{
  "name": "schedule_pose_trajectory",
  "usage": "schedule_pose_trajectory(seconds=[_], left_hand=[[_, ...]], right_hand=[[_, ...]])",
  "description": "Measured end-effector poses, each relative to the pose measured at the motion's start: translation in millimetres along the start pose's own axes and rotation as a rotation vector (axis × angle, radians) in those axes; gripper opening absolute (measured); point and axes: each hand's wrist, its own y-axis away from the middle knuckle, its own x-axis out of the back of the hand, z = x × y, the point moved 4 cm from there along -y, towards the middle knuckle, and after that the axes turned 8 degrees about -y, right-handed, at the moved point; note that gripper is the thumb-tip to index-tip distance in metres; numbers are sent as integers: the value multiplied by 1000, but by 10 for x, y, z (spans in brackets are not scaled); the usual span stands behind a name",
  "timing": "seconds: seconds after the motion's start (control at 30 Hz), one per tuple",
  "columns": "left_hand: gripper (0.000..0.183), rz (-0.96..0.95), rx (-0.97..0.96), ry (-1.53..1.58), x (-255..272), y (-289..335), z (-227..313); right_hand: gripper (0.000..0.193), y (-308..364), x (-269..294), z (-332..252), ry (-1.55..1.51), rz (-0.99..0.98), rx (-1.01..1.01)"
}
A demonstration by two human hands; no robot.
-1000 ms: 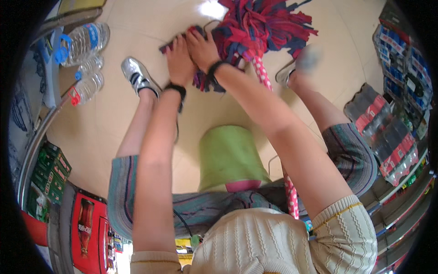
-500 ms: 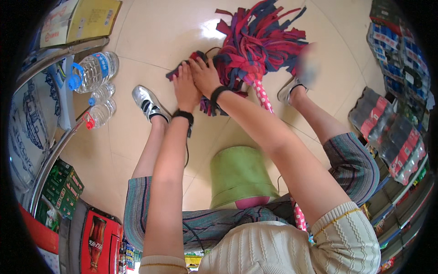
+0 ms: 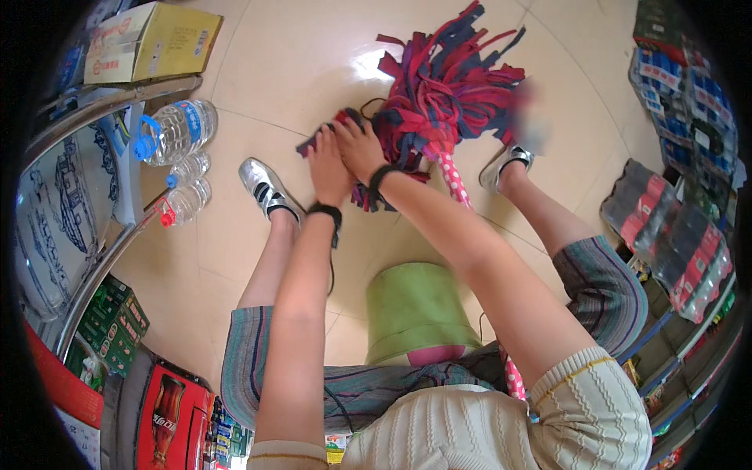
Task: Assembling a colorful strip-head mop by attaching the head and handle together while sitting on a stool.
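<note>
Much of the tiled floor (image 3: 313,70) lies open at the top left, while packed shelves (image 3: 689,157) crowd the right edge and bottles (image 3: 176,129) line the left. Legs and arms hide part of the green bucket (image 3: 415,313), and the dotted pink mop handle (image 3: 456,184) vanishes behind the right forearm. On the floor ahead lies the red-and-blue mop head (image 3: 446,94); the left hand (image 3: 327,168) and right hand (image 3: 359,149) are closed on its near strips, fingertips buried.
</note>
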Motion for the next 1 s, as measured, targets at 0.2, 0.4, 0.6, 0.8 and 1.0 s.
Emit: schedule_pose_trajectory(seconds=[0.2, 0.4, 0.6, 0.8, 1.0], left_hand=[[81, 55, -11, 91, 59, -287, -183], [78, -118, -8, -91, 203, -1002, -743], [76, 116, -146, 122, 168, -561, 229], [77, -13, -78, 273, 50, 360, 758], [81, 74, 0, 146, 250, -197, 203]], right_hand=[[56, -346, 69, 26, -105, -58, 18], [57, -1069, 397, -53, 7, -179, -29], [54, -214, 339, 338, 366, -229, -123], [52, 669, 263, 293, 355, -427, 87], [55, -101, 232, 210, 112, -152, 11]])
